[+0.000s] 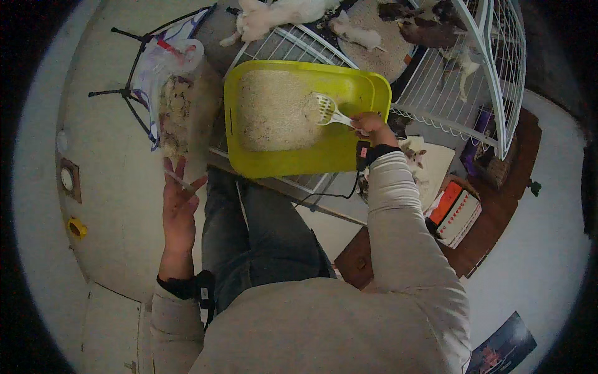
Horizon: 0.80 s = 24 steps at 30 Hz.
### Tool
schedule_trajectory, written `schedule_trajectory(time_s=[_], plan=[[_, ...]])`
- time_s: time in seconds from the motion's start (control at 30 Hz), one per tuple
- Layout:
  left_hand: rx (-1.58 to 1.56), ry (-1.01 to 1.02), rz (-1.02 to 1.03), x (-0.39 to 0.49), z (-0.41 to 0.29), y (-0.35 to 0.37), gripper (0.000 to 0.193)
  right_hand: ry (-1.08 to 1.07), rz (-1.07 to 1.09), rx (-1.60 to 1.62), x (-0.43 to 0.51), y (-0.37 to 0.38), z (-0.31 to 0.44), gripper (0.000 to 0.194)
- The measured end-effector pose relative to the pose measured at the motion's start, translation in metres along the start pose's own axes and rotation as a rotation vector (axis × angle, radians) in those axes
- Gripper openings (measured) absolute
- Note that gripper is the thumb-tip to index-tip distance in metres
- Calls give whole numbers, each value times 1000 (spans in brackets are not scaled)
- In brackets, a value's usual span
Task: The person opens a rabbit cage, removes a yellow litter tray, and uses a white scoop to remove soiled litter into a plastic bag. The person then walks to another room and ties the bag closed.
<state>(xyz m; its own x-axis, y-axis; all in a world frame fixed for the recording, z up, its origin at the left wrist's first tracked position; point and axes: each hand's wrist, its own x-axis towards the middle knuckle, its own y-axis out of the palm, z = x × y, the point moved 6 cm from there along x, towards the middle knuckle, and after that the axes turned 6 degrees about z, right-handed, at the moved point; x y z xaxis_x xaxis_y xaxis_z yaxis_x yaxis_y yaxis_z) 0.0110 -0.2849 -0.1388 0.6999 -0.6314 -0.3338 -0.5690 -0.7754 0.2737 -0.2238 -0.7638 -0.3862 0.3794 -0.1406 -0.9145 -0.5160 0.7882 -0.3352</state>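
Observation:
My right hand (370, 125) grips the handle of a white slotted litter scoop (327, 110). The scoop's head rests at the right edge of a heap of pale granular litter (275, 112) in a yellow-green plastic tray (299, 170). The litter covers the tray's left and middle; green bottom shows at its right. My left hand (180, 191) is left of the tray, its fingers spread at the near end of a translucent bag or container (201, 103) with brownish contents. A thin pale strip (180, 180) crosses those fingers; whether they hold it is unclear.
White wire panels (317, 44) lie beneath and behind the tray, and a white wire cage (490, 70) stands at right. A white cat (280, 18), a kitten (355, 32) and several other cats are beyond. Another kitten (415, 156) is near my right forearm. A black folding frame (135, 70) is at left.

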Motion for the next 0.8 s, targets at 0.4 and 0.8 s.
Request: schedule_trajectory(time_s=[0.4,0.8], plan=[[-3,-61,-101,-6,3,-12,77,-179,312,1263,-46,37,99,37],[-130,-1,-113,-5,-6,-17,89,-87,-38,1145,-94,18,137,30]])
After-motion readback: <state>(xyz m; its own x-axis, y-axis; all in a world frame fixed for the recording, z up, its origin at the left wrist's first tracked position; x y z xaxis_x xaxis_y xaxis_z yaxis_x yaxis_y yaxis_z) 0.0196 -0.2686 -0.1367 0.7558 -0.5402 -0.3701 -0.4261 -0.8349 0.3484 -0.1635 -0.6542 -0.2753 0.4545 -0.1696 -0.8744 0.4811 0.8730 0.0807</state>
